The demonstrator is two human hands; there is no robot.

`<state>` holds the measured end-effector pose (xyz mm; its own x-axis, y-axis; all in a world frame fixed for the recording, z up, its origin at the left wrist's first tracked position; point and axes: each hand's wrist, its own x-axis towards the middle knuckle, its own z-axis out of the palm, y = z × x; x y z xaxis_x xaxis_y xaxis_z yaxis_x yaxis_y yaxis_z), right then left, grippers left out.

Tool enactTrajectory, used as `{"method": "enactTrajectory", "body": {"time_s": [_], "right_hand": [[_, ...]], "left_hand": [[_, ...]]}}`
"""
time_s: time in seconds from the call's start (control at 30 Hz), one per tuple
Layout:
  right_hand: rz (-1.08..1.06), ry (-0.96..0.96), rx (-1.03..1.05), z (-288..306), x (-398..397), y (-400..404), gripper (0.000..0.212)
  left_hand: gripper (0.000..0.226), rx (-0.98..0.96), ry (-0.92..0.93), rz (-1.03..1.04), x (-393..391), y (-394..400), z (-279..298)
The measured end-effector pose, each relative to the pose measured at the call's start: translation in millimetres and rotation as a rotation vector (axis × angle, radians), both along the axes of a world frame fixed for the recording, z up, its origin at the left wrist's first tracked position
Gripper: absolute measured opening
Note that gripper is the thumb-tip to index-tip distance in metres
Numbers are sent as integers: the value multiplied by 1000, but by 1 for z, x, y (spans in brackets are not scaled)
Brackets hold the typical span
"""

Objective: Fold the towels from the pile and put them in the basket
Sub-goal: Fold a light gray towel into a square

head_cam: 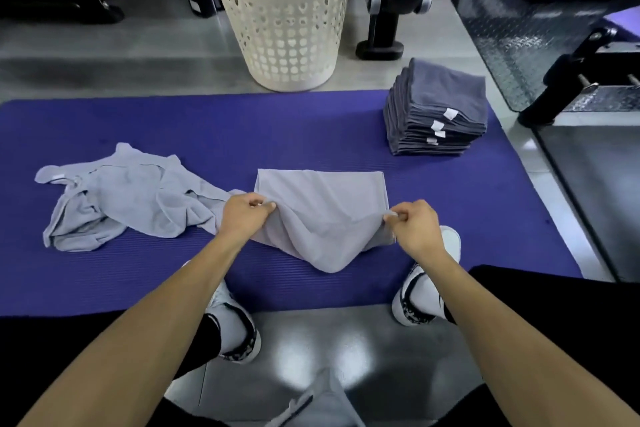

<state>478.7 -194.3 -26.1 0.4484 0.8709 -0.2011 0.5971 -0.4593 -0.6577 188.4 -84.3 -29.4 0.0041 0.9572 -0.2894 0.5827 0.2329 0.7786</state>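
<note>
Setting: gym floor. Evidence: purple ribbed exercise mat (242,135) laid on grey tile floor (104,59); black weight-machine frames and pedestal foot (380,48) behind; black diamond-plate rubber flooring (526,42) at right beside metal machine platform (595,100); neat stack of uniform dark grey towels (436,111) on mat corner, white perforated basket (287,17) near.

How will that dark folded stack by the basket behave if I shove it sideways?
The stack of dark towels would probably shear rather than slide whole: its layers already lean unevenly. The ribbed purple mat likely grips the bottom towel. Soft cloth, so it shouldn't roll.
</note>
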Motion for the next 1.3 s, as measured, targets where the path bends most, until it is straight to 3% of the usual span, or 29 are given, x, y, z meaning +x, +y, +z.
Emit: {"method": "enactTrajectory", "body": {"time_s": [0.2, 0.27, 0.33, 0.4, 0.5, 0.67, 0.9, 1.07, 1.3], "right_hand": [[21, 130, -64, -22, 12, 37, 19], [57, 184, -62, -27, 15, 49, 18], [103, 254, -76, -29, 18, 60, 9], [190, 292, -109, -31, 21, 70, 3], [265, 353, -118, -33, 26, 77, 11], [269, 433, -27, -32, 33, 72, 9], [179, 539, -104, -58, 44, 59, 14], [79, 641, -134, -85, 58, 58, 13], [45, 760, -295, -134, 74, 55, 13]], "left_hand": [[24, -87, 211, -5, 15, 39, -41], [11, -146, 344, -138, 20, 44, -53], [29, -109, 411, -314, 33, 50, -63], [32, -38, 269, -442, 59, 52, -61], [22, -49, 1, -625, 105, 45, -48], [16, -101, -235, -747, 144, 42, -46], [14, -59, -283, -584, 161, 59, -51], [12, -30, -169, -564, 180, 95, -63], [7, -49, -34, -609, 240, 152, -129]]}}
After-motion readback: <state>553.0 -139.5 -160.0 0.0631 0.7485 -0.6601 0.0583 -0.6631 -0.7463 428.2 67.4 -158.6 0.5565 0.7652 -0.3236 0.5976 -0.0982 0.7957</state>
